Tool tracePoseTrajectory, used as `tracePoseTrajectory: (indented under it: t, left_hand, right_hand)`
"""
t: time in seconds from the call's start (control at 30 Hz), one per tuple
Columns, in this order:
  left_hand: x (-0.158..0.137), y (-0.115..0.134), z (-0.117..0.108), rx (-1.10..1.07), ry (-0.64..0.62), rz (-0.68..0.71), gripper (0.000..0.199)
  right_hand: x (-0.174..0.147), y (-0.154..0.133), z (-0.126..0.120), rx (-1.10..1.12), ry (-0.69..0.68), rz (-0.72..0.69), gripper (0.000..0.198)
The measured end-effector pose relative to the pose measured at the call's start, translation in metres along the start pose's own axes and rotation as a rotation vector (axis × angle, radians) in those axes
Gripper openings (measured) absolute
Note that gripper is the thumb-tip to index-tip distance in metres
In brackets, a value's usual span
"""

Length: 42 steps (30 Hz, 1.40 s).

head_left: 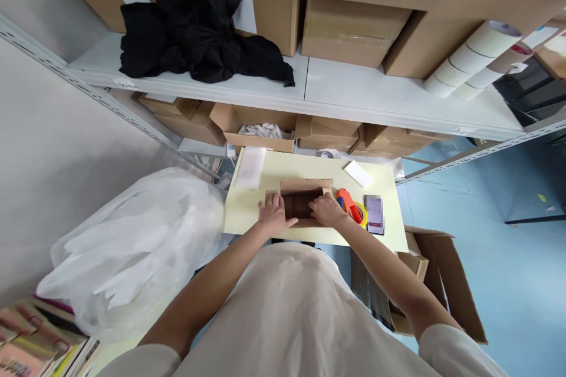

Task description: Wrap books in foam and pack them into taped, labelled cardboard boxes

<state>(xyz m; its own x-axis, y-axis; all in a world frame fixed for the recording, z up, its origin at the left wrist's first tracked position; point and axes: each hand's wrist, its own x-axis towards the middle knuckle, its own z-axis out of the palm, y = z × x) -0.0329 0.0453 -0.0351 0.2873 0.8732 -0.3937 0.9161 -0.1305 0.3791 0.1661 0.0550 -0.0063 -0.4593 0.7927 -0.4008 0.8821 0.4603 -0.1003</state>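
A small cardboard box (305,185) lies in front of me on the pale yellow table (242,212), its top open and its dark inside showing. At its left end, my left hand (274,215) rests on the flap and rim, thumb stretched apart from the fingers. My right hand (326,210) has its fingers bent over the right end, closed on the cardboard; the fingertips are partly hidden inside. Just right of that hand lie an orange-red tape dispenser (348,202) and a roll of yellow tape (362,214).
A phone (374,214) and a small white box (358,174) lie on the table's right; a whitish sheet (250,168) lies back left. Shelving (265,91) above holds cartons, black cloth (198,23) and rolls (477,59). A plastic bag (145,247) bulges left; an opened carton (455,283) stands right.
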Motion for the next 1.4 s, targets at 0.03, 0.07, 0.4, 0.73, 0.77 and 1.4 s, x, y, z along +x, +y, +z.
tracePoseTrajectory:
  t: [0.03,0.07,0.4,0.73,0.77,1.4]
  left_hand:
    - [-0.001,-0.001,0.003,0.007,-0.02,-0.001,0.096]
    - [-0.003,-0.003,0.005,0.019,-0.036,0.002,0.1]
    - [-0.008,-0.03,0.015,0.062,-0.096,0.036,0.129]
    - [0.013,-0.041,0.035,-0.051,0.048,0.06,0.116]
    - [0.018,-0.044,0.036,-0.092,0.052,0.071,0.116]
    - [0.038,-0.085,0.013,-0.329,0.16,0.092,0.116]
  right_hand:
    - [-0.006,0.003,-0.001,-0.003,0.03,0.027,0.019]
    - [-0.012,0.007,-0.001,0.007,0.052,0.058,0.022]
    - [-0.071,0.028,0.077,0.428,0.172,0.298,0.115]
    - [-0.035,0.016,0.104,0.68,0.356,0.503,0.113]
    - [-0.031,0.015,0.104,0.685,0.366,0.513,0.112]
    - [-0.001,0.0,0.1,0.632,0.553,0.575,0.1]
